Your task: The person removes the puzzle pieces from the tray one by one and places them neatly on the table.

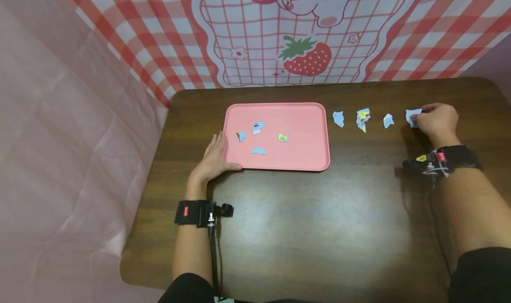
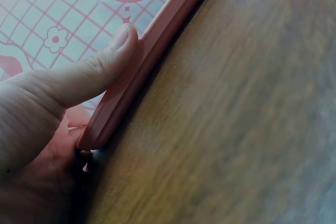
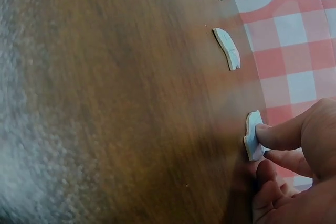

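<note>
Pink drape (image 1: pixel 80 139): creased fabric is hanging down the left of the head frame.
Left hand (image 1: pixel 211 161): left of centre, it's resting against the lower-left corner of the pink tray (image 1: pixel 303 154), fingers stretching loosely along the side; the left wrist view is giving us the close-up, thumb lying straight over the raised rim.
Tray: one smooth, round-cornered rectangle is sitting mid-frame.
Inside it: only the head view is showing these four, a red-marked piece (image 1: pixel 240 136), a blue-and-white piece (image 1: pixel 258 127), a pale blue piece (image 1: pixel 258 151) and a yellow-marked piece (image 1: pixel 282 138).
Checked cloth (image 1: pixel 167 37): red-and-white print is filling the top, two strawberries showing.
Table (image 1: pixel 299 232): brown wood grain is shining through the lower middle.
Row, upper right: three jagged shapes are lying apart, a plain blue piece (image 1: pixel 338 119), a yellow-patched piece (image 1: pixel 362 116), a lilac-tinted piece (image 1: pixel 388 121).
Right hand (image 1: pixel 439 119): far right, thumb and fingers are pinching a light blue piece (image 1: pixel 410 115); the right wrist view is revealing its pale, thick edge. Whether it's touching wood, I cannot tell.
</note>
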The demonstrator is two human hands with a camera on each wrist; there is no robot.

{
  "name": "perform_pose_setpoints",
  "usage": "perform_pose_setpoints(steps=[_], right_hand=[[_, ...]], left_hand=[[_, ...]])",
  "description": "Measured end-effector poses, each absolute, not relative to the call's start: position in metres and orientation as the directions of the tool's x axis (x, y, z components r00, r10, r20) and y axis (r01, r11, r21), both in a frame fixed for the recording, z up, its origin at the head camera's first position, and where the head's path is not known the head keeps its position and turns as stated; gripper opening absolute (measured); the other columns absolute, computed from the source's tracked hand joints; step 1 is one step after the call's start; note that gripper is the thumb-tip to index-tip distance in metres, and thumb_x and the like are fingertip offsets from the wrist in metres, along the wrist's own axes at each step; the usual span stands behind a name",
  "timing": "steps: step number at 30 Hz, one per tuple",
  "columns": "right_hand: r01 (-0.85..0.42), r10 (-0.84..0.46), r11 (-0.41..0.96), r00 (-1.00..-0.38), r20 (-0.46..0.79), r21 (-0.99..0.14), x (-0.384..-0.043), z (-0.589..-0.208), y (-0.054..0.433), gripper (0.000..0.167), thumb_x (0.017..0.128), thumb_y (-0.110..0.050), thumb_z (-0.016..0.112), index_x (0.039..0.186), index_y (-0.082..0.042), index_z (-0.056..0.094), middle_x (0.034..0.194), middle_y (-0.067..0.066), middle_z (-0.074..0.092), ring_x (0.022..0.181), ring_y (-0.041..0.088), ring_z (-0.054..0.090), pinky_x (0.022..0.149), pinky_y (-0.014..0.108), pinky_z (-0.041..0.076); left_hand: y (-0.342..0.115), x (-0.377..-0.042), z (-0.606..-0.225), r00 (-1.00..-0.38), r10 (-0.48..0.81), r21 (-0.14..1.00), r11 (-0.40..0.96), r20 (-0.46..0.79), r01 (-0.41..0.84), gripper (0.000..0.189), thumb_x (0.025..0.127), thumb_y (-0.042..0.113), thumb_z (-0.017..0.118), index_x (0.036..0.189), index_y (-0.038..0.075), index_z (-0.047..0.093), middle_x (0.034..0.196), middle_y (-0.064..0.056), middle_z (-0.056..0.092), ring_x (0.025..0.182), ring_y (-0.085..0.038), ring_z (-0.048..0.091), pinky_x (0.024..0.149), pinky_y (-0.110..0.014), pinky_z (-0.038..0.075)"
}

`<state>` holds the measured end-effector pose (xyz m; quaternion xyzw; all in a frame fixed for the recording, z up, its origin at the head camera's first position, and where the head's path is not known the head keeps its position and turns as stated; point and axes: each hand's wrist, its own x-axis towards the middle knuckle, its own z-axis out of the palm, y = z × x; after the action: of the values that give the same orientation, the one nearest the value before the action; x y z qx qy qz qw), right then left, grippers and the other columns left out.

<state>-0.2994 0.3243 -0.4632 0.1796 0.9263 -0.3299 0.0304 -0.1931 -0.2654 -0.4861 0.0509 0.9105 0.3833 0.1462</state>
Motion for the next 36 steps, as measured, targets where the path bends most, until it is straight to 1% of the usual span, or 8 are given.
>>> perform_pose_setpoints(steps=[7, 11, 14, 17, 19, 24, 30, 36], right_hand=[[0.317, 0.299, 0.726, -0.945, -0.135, -0.61, -0.299, -0.464, 0.325, 0.053, 0.095, -0.027, 0.062, 0.129, 0.013, 0.055, 0.128, 0.033, 0.047, 0.113, 0.044, 0.039, 0.074, 0.034, 0.034], [0.344, 0.337, 0.702, -0.932, -0.134, -0.623, -0.298, -0.467, 0.325, 0.048, 0.094, -0.023, 0.06, 0.129, 0.009, 0.057, 0.125, 0.028, 0.051, 0.108, 0.038, 0.042, 0.072, 0.029, 0.035], [0.364, 0.375, 0.667, -0.918, -0.129, -0.65, -0.297, -0.466, 0.322, 0.046, 0.093, -0.026, 0.061, 0.128, 0.003, 0.061, 0.1, 0.0, 0.064, 0.097, 0.02, 0.048, 0.07, 0.023, 0.036], [0.312, 0.364, 0.649, -0.928, -0.078, -0.693, -0.295, -0.458, 0.308, 0.044, 0.093, -0.027, 0.063, 0.127, 0.0, 0.064, 0.076, -0.028, 0.054, 0.083, 0.0, 0.047, 0.068, 0.018, 0.038], [0.24, 0.328, 0.649, -0.944, -0.018, -0.722, -0.295, -0.448, 0.29, 0.042, 0.092, -0.025, 0.064, 0.126, 0.0, 0.065, 0.071, -0.036, 0.05, 0.075, -0.008, 0.046, 0.067, 0.016, 0.039], [-0.016, 0.124, 0.704, -0.982, 0.145, -0.71, -0.288, -0.423, 0.227, 0.03, 0.092, -0.015, 0.061, 0.115, 0.002, 0.07, 0.074, -0.022, 0.059, 0.068, -0.007, 0.049, 0.061, 0.015, 0.038], [-0.338, -0.239, 0.708, -0.941, 0.241, -0.62, -0.264, -0.414, 0.143, 0.02, 0.09, -0.003, 0.061, 0.105, 0.002, 0.073, 0.084, 0.013, 0.069, 0.071, 0.016, 0.058, 0.063, 0.026, 0.042], [-0.452, -0.475, 0.665, -0.87, 0.131, -0.594, -0.245, -0.424, 0.071, 0.021, 0.091, -0.001, 0.06, 0.107, 0.001, 0.074, 0.088, 0.011, 0.07, 0.078, 0.025, 0.064, 0.07, 0.039, 0.049]], left_hand=[[-0.264, -0.193, -0.486, -0.952, 0.208, 0.704, 0.711, -0.225, -0.011, 0.126, 0.077, 0.043, 0.086, 0.162, 0.006, -0.001, 0.168, -0.011, -0.006, 0.153, -0.023, -0.013, 0.121, -0.047, -0.003], [-0.263, -0.193, -0.487, -0.952, 0.217, 0.706, 0.708, -0.216, 0.001, 0.126, 0.077, 0.042, 0.086, 0.162, 0.005, 0.0, 0.168, -0.013, -0.005, 0.154, -0.026, -0.013, 0.121, -0.047, -0.003], [-0.262, -0.192, -0.487, -0.951, 0.22, 0.71, 0.704, -0.216, 0.001, 0.126, 0.077, 0.041, 0.086, 0.162, 0.005, 0.0, 0.168, -0.014, -0.005, 0.154, -0.026, -0.012, 0.121, -0.047, -0.003], [-0.262, -0.193, -0.486, -0.951, 0.225, 0.71, 0.705, -0.213, 0.008, 0.126, 0.077, 0.041, 0.086, 0.162, 0.005, 0.0, 0.168, -0.014, -0.005, 0.153, -0.026, -0.012, 0.121, -0.048, -0.003], [-0.263, -0.193, -0.486, -0.951, 0.224, 0.705, 0.709, -0.213, 0.009, 0.126, 0.078, 0.041, 0.086, 0.162, 0.005, -0.001, 0.168, -0.014, -0.006, 0.153, -0.026, -0.013, 0.121, -0.048, -0.003], [-0.265, -0.192, -0.484, -0.953, 0.213, 0.693, 0.721, -0.217, 0.003, 0.126, 0.078, 0.043, 0.085, 0.161, 0.004, -0.002, 0.168, -0.013, -0.007, 0.153, -0.025, -0.014, 0.121, -0.047, -0.003], [-0.264, -0.192, -0.485, -0.951, 0.217, 0.697, 0.717, -0.219, 0.004, 0.127, 0.078, 0.043, 0.086, 0.161, 0.004, -0.003, 0.168, -0.013, -0.007, 0.153, -0.024, -0.014, 0.121, -0.048, -0.003], [-0.263, -0.192, -0.485, -0.953, 0.22, 0.701, 0.713, -0.206, 0.013, 0.127, 0.077, 0.042, 0.086, 0.161, 0.003, -0.001, 0.168, -0.015, -0.006, 0.153, -0.027, -0.013, 0.121, -0.049, -0.002]])
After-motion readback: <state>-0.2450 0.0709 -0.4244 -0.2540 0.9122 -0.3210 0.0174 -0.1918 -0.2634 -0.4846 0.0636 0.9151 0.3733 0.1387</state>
